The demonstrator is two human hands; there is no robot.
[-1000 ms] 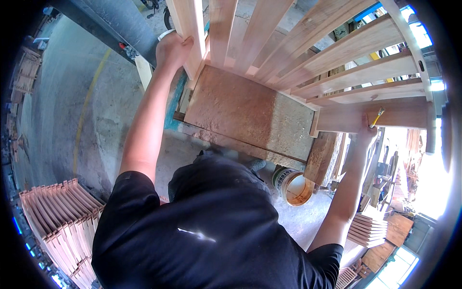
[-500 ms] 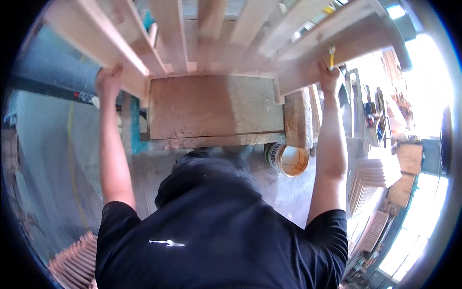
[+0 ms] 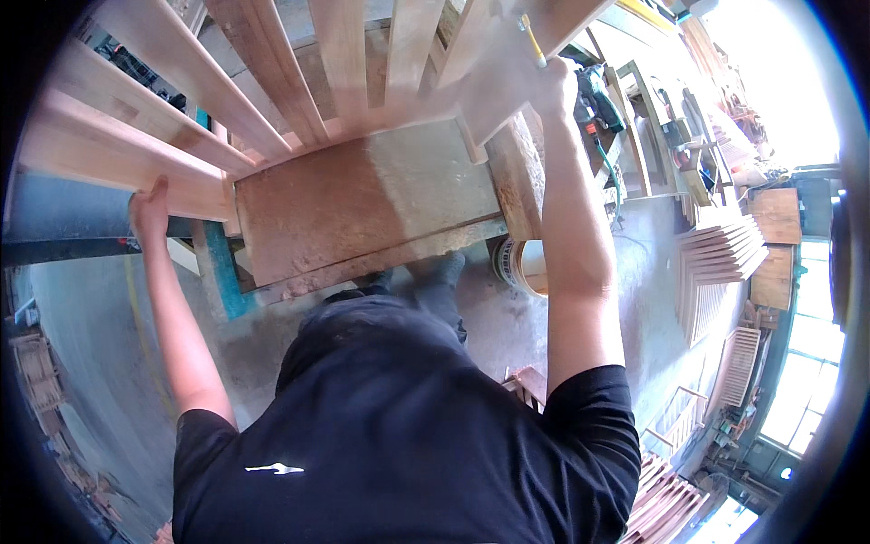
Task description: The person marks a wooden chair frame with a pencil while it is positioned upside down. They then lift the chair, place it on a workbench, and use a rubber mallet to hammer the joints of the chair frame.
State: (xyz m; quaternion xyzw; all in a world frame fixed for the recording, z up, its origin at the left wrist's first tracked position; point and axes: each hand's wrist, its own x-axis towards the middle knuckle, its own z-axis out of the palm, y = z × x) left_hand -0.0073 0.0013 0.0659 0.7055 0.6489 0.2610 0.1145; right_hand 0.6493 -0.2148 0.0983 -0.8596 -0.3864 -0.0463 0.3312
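Note:
A pale slatted wooden frame (image 3: 337, 63) stands across the far side of a low wooden workbench (image 3: 308, 213), its slats running out of the top of the view. My left hand (image 3: 149, 213) is closed on the frame's outer left rail. At the right rail, my right hand (image 3: 555, 91) is closed on the wood and is somewhat blurred. A small yellow-handled brush (image 3: 533, 41) with a pale head sticks up from that same hand. The frame's far end lies out of view.
Below the bench's front right stands a round bucket (image 3: 518, 263). The bench has a teal leg (image 3: 222, 272) at left. A dark green power tool (image 3: 598, 100) lies beyond my right forearm. Stacked wooden frames (image 3: 725, 249) stand farther right, near bright windows.
My view has turned, so the bench now appears slanted. Both hands keep hold of the frame, and they and the frame appear farther left in the picture.

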